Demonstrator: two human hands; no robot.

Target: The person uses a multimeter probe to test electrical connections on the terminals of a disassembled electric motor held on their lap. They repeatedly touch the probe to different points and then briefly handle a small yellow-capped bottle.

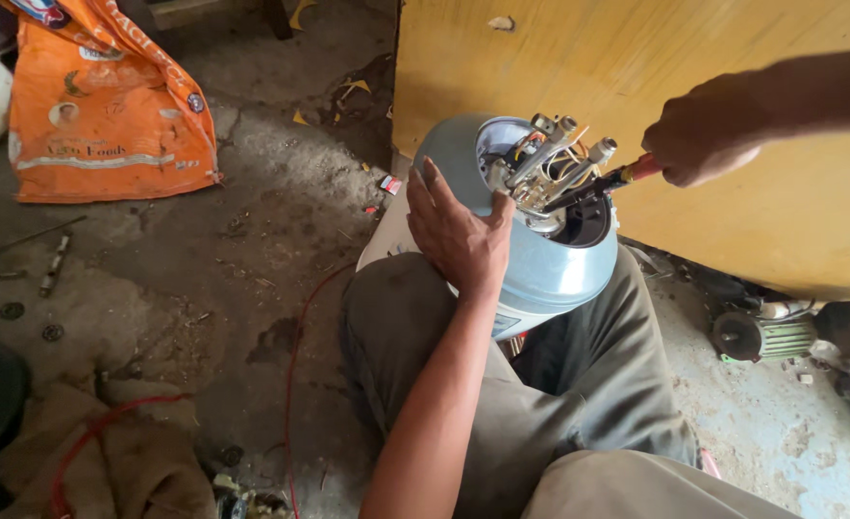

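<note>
Sitting nearest the camera: the person's own legs in grey-brown trousers [540,404], with a cylindrical white-and-blue water heater tank [550,274] propped between the knees, its open end facing up and away.

Left hand [456,231]: spread flat, palm and fingers pressed on the tank's rim, gripping nothing, only bracing the shell.

Right hand [699,135]: closed around the red handle of a screwdriver [603,183], whose dark shaft reaches into the opening.

Opening of tank: end cover already off; exposed metal pipe stubs, terminals and loose wiring [550,163] are in view and remain mounted, so the inner assembly appears not yet removed.

Floor, left: red wire [295,356], scattered bolts and washers [52,332], brown sacking [146,461].

Farther: orange printed sack [108,106]; yellow wooden panel [733,58] behind the tank; small electric motor [762,336] at right.

Hard to make out: the screwdriver tip is lost among the wiring, so the fastener it meets cannot be told. The tank's lower end is hidden by the legs.
</note>
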